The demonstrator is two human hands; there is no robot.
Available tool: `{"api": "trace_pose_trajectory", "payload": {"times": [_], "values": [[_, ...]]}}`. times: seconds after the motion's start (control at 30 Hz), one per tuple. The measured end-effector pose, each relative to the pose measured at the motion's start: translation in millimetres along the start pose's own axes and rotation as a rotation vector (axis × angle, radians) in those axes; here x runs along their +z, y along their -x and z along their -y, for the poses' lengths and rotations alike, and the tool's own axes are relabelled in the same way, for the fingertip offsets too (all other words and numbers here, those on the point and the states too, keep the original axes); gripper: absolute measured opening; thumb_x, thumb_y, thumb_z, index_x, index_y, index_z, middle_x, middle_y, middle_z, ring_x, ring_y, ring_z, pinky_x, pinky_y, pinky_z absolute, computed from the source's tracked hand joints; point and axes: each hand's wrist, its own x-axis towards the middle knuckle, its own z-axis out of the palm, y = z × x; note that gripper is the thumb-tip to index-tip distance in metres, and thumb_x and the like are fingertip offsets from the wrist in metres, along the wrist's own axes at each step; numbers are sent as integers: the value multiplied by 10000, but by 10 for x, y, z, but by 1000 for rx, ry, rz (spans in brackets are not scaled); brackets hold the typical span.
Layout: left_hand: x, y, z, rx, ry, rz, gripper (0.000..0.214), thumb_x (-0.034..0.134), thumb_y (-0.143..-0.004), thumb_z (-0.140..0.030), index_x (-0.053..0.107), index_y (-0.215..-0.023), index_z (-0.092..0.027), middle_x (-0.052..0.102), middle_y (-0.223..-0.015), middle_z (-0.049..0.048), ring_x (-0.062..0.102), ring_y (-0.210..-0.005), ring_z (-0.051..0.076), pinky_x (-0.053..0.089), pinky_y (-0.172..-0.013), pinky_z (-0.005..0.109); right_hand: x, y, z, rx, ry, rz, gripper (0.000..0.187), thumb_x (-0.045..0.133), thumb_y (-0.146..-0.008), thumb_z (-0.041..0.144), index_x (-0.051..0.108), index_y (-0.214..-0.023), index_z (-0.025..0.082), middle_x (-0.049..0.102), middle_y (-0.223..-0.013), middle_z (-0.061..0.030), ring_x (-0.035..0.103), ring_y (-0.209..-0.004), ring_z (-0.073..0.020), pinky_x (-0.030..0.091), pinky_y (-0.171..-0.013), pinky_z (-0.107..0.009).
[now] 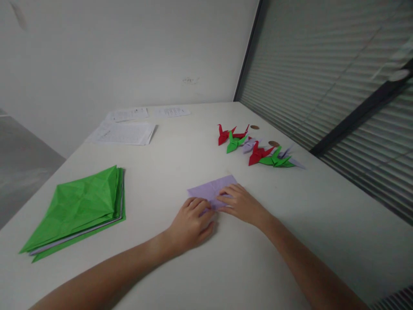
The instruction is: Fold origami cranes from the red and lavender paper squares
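Paper (206,190), lilac, on table (161,168); left grip (193,223) curled at near edge, right grip (241,203) bent over right side; unable to tell whether pinching.

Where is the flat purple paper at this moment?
In the head view, the flat purple paper lies on the table below centre, partly under the left hand and right hand, right of the green paper stack.

Passage runs between the green stack (84,198) and the purple paper (208,190); cranes (256,154) block the far right.
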Motion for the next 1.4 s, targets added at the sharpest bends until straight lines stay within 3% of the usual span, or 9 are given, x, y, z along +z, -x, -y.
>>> {"api": "trace_pose_trajectory", "payload": {"times": [0.3,0.47,0.6,0.7,0.8,1.0,1.17,1.3,1.4], "values": [[-85,39,-25,242,17,-186,252,547,-876,-188,629,-1114,-205,672,-1118,68,544,-1150,229,376,-1034,423,44,-42,89,88,-71,-146,235,421,-944,165,648,-889,190,651,-804,-71,601,-790,-209,483,-756,-347],[-59,94,-40,233,-46,-221,321,557,-874,-235,604,-1191,-229,658,-1167,79,534,-1149,256,354,-1014,438,-18,-90,93,520,-782,-631,95,568,-868,299,544,-816,223,596,-606,22,575,-522,-151,490,-539,-286],[-28,114,-45,228,-83,-208,323,546,-885,-248,602,-1201,-226,647,-1196,94,533,-1166,260,342,-1012,443,-65,-138,32,723,-1411,-796,231,727,-733,318,532,-809,220,619,-588,55,593,-474,-125,512,-483,-253],[-17,125,-49,238,-94,-176,317,532,-893,-252,603,-1202,-234,638,-1225,93,526,-1193,262,327,-1025,439,-35,-146,13,846,-1635,-757,233,774,-670,287,578,-764,203,687,-667,12,662,-573,-140,569,-557,-261],[-2,115,-52,179,-113,-127,399,516,-896,-249,547,-1294,-233,582,-1322,116,486,-1259,292,325,-1028,456,24,-139,88,928,-1725,-469,208,772,-686,312,632,-749,172,732,-743,-56,706,-688,-178,598,-648,-298],[91,69,-13,-143,-81,77,668,474,-942,-415,252,-1502,-126,386,-1501,202,354,-1391,334,344,-1060,495,88,-128,298,678,-1494,3,285,753,-724,391,653,-854,157,701,-816,-42,677,-760,-169,571,-696,-311],[149,79,36,-169,1,134,655,476,-938,-418,266,-1495,-144,474,-1452,163,420,-1361,305,358,-1084,490,106,-56,137,531,-1017,-108,157,657,-780,233,620,-929,199,638,-915,-37,645,-814,-166,562,-776,-346],[146,80,48,-108,22,149,510,460,-952,-308,384,-1436,-170,507,-1432,122,448,-1344,264,354,-1106,462,93,29,-68,366,-489,-224,455,594,-739,46,661,-1135,259,527,-1194,-90,553,-1123,-241,482,-984,-453],[116,69,34,-90,-11,133,388,458,-944,-246,516,-1322,-181,535,-1403,98,435,-1343,263,321,-1123,475,52,61,-117,235,-263,-237,330,636,-738,36,749,-944,268,497,-1290,-96,451,-1244,-298,401,-1046,-516]]}}
